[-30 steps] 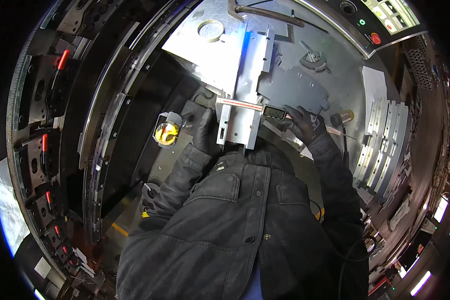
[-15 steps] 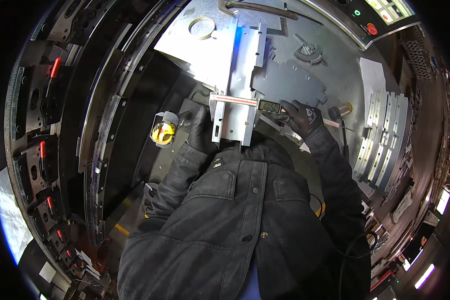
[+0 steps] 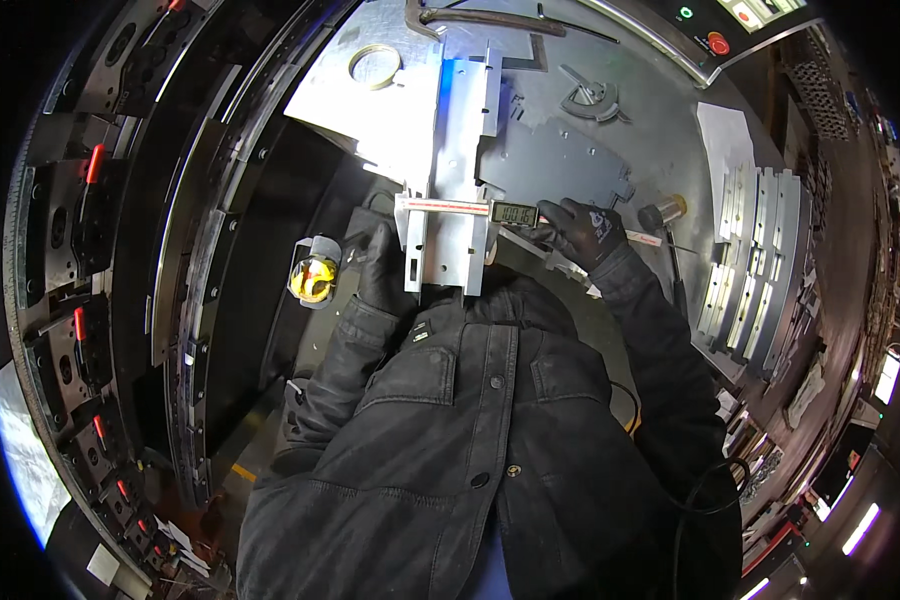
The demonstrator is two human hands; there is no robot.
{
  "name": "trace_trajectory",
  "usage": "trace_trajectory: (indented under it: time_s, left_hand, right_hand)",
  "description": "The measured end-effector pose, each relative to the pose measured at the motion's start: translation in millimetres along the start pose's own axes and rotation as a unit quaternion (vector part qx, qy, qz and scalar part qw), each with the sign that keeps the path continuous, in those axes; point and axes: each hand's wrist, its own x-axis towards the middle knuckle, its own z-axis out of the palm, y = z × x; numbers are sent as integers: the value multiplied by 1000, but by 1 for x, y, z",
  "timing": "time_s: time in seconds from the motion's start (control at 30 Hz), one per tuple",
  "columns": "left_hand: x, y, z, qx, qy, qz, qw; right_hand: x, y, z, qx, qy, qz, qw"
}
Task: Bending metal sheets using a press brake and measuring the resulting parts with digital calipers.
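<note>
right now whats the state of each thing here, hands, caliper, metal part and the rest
left hand: gloved, holding the bent metal part's left edge
right hand: gloved, gripping the digital caliper
digital caliper: lying crosswise over the part, display lit
bent metal part: lengthwise on the table
tape measure: yellow, retracted, untouched
flat plates: stacked at right
red button: state unclear

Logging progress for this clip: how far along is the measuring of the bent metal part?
Done: the digital caliper is already set across the bent metal bracket. In hand: the left hand steadies the bracket, and the right hand holds the caliper. Left: stacked plates lie untouched at right.
</note>
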Motion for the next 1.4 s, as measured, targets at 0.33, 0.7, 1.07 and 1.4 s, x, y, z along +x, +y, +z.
trace_trajectory:
  time_s: [0.33, 0.7, 1.07, 1.4]
  left_hand:
    - [6, -18, -14, 280, -27, 175, 944]
    - [6, -22, -16, 225, -129, 218, 941]
    - [3, -37, -33, -123, 90, -217, 964]
    - [4, -19, -5, -106, 93, -211, 967]
  right_hand:
    - [2, -1, -5, 11, -12, 2, 1000]
    - [8, -2, -11, 36, -19, -4, 999]
    - [9, 3, -14, 77, -15, -1, 997]
    - [9, 0, -15, 85, -4, -1, 996]
